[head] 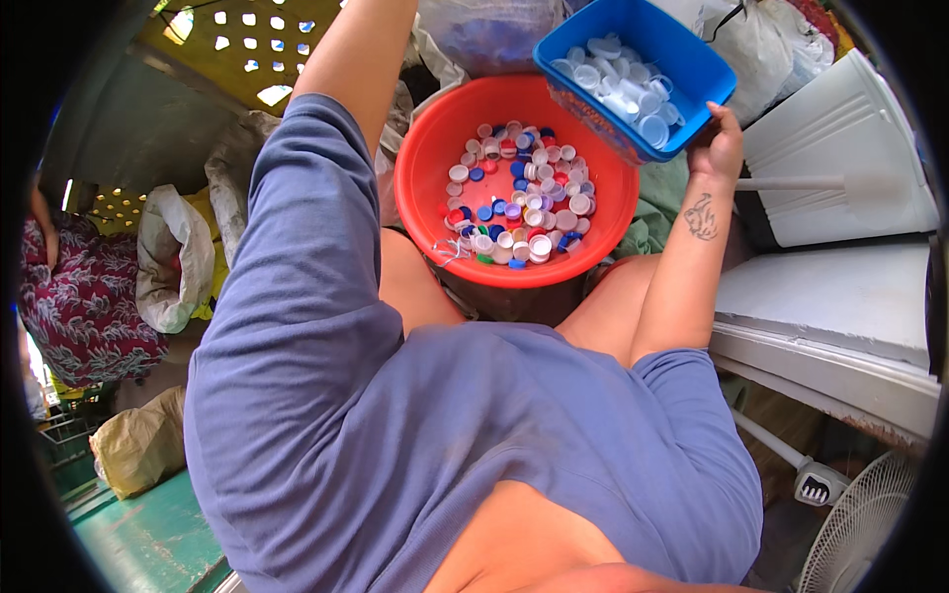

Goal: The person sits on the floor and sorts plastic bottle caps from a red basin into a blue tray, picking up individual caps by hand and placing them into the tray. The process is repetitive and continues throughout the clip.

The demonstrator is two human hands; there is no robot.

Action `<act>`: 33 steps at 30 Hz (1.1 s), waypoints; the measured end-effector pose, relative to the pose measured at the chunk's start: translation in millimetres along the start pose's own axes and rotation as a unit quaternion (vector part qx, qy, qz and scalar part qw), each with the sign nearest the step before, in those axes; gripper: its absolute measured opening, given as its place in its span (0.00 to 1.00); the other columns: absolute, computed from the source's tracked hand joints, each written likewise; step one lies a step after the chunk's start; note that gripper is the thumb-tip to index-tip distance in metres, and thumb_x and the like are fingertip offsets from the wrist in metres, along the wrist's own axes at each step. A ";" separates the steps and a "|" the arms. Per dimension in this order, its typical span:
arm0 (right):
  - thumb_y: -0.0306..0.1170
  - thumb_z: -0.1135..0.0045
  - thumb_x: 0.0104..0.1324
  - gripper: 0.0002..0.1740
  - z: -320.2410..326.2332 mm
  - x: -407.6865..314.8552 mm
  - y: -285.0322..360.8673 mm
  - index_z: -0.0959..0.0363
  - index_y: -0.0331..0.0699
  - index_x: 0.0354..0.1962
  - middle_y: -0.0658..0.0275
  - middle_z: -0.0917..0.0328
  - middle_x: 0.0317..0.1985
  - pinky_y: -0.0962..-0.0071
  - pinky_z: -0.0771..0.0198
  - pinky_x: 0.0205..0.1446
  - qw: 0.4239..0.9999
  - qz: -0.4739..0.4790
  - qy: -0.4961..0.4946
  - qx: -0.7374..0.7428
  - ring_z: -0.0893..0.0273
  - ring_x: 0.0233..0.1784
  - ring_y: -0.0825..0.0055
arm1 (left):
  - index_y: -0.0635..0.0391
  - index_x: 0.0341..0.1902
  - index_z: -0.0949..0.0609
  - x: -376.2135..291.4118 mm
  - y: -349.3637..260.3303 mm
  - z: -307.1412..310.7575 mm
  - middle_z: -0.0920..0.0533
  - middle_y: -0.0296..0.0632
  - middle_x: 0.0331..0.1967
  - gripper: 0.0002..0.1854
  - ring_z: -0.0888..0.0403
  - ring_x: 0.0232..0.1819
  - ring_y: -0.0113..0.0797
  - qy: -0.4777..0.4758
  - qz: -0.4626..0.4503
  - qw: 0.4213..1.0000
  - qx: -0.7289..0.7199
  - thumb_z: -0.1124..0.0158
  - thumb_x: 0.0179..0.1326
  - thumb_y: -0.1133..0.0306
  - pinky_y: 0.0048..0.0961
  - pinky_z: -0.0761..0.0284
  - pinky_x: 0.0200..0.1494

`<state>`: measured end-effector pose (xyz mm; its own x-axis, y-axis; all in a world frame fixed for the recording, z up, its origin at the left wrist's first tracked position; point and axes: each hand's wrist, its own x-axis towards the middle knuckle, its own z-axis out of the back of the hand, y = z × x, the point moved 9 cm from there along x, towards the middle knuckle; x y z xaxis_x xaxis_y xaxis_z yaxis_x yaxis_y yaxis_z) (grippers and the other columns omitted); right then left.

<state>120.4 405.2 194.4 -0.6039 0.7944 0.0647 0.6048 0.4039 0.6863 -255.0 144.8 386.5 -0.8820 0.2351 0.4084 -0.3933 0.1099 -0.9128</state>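
Observation:
My right hand (718,144) grips the near right corner of a blue plastic tub (697,81). Inside the tub lies a heap of clear and whitish plastic caps (626,85). The tub is tilted, over the far right part of a red plastic basin (417,185), and hides some of its rim. Loose bottle caps (549,196) in white, blue, red, lilac and green are spread over the basin's floor, with a bare red patch at the middle left. My left arm reaches up past the top edge of the view, so the left hand is out of sight.
Stuffed plastic sacks (489,37) stand behind the basin. An open white sack (170,259) and another person in patterned clothing (89,296) are at left. White panels (830,148) and a ledge (823,296) flank my right, with a fan (860,519) below.

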 end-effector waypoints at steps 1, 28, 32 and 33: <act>0.22 0.44 0.50 0.03 1.1 3.4 4.2 0.27 0.34 0.26 0.62 0.23 0.30 0.69 0.30 0.48 1.000 0.011 0.007 -0.006 0.25 0.36 0.70 | 0.57 0.46 0.23 -9.0 -9.2 2.1 0.21 0.43 0.37 0.16 0.23 0.43 0.39 -0.023 -0.088 0.993 0.077 0.48 0.64 0.57 0.35 0.27 0.46; 0.24 0.44 0.54 0.08 70.4 29.0 31.7 0.26 0.32 0.34 0.61 0.22 0.38 0.71 0.34 0.56 0.998 0.003 -0.065 0.004 0.25 0.44 0.70 | 0.54 0.49 0.23 -328.8 311.5 -24.7 0.20 0.47 0.40 0.22 0.19 0.42 0.41 0.348 0.074 0.852 0.383 0.32 0.48 0.65 0.37 0.24 0.46; 0.25 0.46 0.57 0.08 68.4 25.9 31.9 0.27 0.29 0.34 0.56 0.23 0.40 0.65 0.36 0.59 0.996 0.019 -0.092 0.011 0.26 0.46 0.65 | 0.53 0.49 0.21 -354.1 298.4 -52.5 0.21 0.50 0.43 0.24 0.20 0.43 0.48 0.387 0.007 0.808 0.445 0.33 0.43 0.67 0.40 0.24 0.47; 0.25 0.46 0.57 0.08 68.1 25.7 31.1 0.27 0.29 0.34 0.57 0.22 0.39 0.65 0.35 0.59 0.995 0.022 -0.096 0.009 0.26 0.46 0.65 | 0.54 0.47 0.20 -358.5 293.5 -55.7 0.21 0.51 0.42 0.23 0.20 0.42 0.50 0.383 -0.024 0.801 0.460 0.33 0.42 0.68 0.41 0.25 0.47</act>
<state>159.1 469.1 168.0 -0.4676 0.8828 -0.0453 0.6387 0.3728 0.6731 -39.8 146.7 -27.6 -0.5812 0.8138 0.0038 -0.7569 -0.5388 -0.3699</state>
